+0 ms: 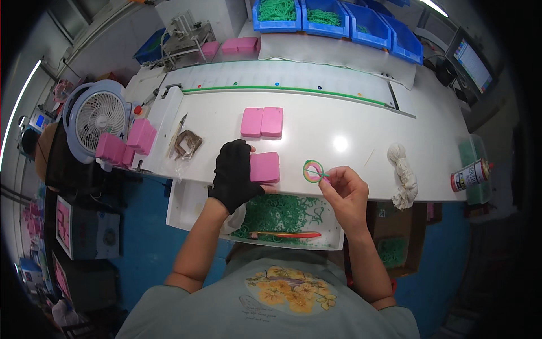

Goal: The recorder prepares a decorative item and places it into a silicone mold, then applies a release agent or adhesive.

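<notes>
My left hand [231, 174], in a black glove with bare fingertips, grips the left side of a pink block [265, 168] on the white table. Its fingers lie at the block's far edge and its thumb at the near edge. To the right, my right hand [347, 192] pinches the stem of a small green ring-shaped piece [313, 170] between thumb and fingertips, raised over the table's near edge. Pale pink shows along the inside of the ring. Two more pink blocks [262, 122] sit side by side beyond my left hand.
An open drawer [186, 210] below the table edge holds green scraps and a red-handled brush [288, 234]. White rope [401, 175] and a spray can [470, 174] lie right. A fan [101, 121] stands left. Blue bins [370, 28] line the back.
</notes>
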Demonstrator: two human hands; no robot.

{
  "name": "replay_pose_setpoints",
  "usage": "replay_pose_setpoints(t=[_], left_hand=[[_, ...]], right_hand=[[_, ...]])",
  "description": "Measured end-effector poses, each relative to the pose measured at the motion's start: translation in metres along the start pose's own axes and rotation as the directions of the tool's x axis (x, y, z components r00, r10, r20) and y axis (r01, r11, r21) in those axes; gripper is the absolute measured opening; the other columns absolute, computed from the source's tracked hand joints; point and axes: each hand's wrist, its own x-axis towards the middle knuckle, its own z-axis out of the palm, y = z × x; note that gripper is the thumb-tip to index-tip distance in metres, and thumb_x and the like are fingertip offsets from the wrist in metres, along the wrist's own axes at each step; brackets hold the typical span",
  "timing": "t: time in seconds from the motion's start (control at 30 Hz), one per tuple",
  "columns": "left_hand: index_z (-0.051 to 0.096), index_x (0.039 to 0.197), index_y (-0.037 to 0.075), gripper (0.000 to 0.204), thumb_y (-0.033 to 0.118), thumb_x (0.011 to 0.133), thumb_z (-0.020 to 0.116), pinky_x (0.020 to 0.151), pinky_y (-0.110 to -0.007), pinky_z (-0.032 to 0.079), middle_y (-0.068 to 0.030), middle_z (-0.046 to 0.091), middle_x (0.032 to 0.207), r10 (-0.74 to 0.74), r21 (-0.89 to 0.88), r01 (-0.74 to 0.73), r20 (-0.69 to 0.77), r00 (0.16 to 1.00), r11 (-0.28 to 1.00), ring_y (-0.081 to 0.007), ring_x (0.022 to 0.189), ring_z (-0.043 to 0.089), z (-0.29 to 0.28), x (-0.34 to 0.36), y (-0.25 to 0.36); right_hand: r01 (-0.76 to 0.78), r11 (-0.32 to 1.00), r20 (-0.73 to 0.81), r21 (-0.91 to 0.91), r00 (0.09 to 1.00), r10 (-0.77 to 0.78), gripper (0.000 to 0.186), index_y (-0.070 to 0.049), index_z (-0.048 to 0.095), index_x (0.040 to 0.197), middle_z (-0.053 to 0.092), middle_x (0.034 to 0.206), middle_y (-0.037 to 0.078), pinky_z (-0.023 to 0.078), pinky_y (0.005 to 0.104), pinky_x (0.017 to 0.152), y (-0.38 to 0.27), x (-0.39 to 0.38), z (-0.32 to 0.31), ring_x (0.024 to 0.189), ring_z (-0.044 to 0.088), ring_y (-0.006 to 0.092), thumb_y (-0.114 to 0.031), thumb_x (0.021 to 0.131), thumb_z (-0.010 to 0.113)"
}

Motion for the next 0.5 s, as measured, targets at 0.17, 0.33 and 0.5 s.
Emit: replay_pose_setpoints(t=[0.17,0.33,0.5], left_hand=[[0.051,0.121,0.004,0.081,0.043,0.061,0.088,0.094,-0.041,0.046,-0.0149,0.051,0.118,0.105,-0.239,-0.121,-0.077,0.991,0.963,-0.0318,0.109,0.053,-0.022,0.004,0.034],[0.05,0.084,0.007,0.045,0.025,0.069,0.088,0.061,-0.031,0.044,-0.0038,0.045,0.079,0.014,-0.349,-0.1,-0.241,0.97,0.932,-0.0171,0.068,0.047,-0.026,0.006,0.088],[0.054,0.08,0.007,0.035,0.023,0.072,0.084,0.06,-0.03,0.045,-0.0035,0.049,0.075,-0.011,-0.397,-0.049,-0.149,0.989,0.916,-0.0175,0.066,0.051,-0.019,0.008,0.1]], right_hand=[[0.204,0.921,-0.001,-0.333,0.976,-0.217,0.012,-0.001,0.064,0.088,0.062,0.075,0.003,0.047,0.0244,0.06,-0.008,-0.002,0.005,0.066,0.057,0.0079,-0.001,0.079,0.071],[0.406,0.7,0.035,-0.588,0.877,-0.48,0.019,-0.003,0.065,0.089,0.06,0.073,0.008,0.047,0.0291,0.058,-0.012,-0.004,0.02,0.062,0.058,0.0173,0.0,0.073,0.074],[0.514,0.586,0.084,-0.627,0.792,-0.604,0.024,-0.004,0.064,0.088,0.059,0.072,0.007,0.047,0.0324,0.055,-0.012,-0.005,0.029,0.061,0.057,0.0216,0.0,0.068,0.077]])
